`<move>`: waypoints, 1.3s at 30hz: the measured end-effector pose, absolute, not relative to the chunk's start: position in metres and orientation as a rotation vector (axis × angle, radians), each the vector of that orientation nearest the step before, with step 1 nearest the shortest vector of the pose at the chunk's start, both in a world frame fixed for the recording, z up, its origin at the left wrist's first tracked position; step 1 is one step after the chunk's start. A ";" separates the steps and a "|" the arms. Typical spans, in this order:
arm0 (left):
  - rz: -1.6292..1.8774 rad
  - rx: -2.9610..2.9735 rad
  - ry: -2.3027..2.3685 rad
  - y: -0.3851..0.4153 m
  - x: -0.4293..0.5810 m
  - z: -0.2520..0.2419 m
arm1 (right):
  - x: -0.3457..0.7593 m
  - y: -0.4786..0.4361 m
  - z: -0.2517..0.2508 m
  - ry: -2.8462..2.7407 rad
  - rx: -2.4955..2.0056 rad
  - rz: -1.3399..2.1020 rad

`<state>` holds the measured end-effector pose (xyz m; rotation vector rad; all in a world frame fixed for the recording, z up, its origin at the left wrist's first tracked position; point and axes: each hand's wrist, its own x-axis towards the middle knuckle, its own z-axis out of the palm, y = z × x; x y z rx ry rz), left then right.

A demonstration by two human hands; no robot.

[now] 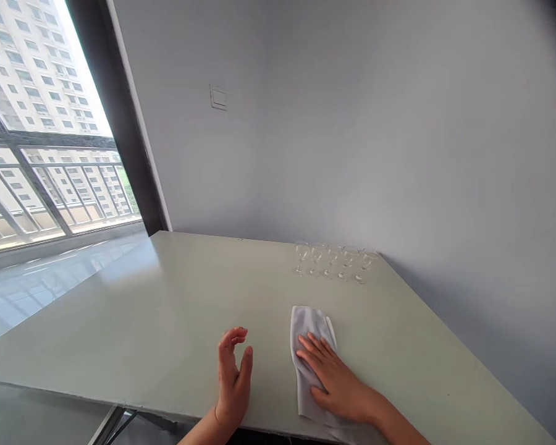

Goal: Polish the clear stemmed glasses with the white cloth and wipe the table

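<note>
A folded white cloth (308, 318) lies on the pale table (185, 315) near its front edge. My right hand (331, 377) rests flat on top of the cloth, fingers spread, covering part of it. To the left, my left hand (234, 377) is held with its fingers curled and the thumb apart from them, and nothing is between them. It is apart from the cloth. Beyond the cloth, several small clear stemmed glasses stand upright in a row, from the left-end glass (301, 254) to the right-end glass (366, 264).
Grey walls meet in a corner behind the table, and one carries a light switch (219, 97). At the left, a dark-framed window (60, 179) shows a railing and tall buildings. The table's front edge (74, 394) runs close below my hands.
</note>
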<state>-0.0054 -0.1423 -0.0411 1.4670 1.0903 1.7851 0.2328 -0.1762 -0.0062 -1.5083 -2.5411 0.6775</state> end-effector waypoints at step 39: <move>0.853 1.178 1.225 0.103 0.179 -0.022 | 0.180 -0.076 -0.033 -2.267 -1.227 0.266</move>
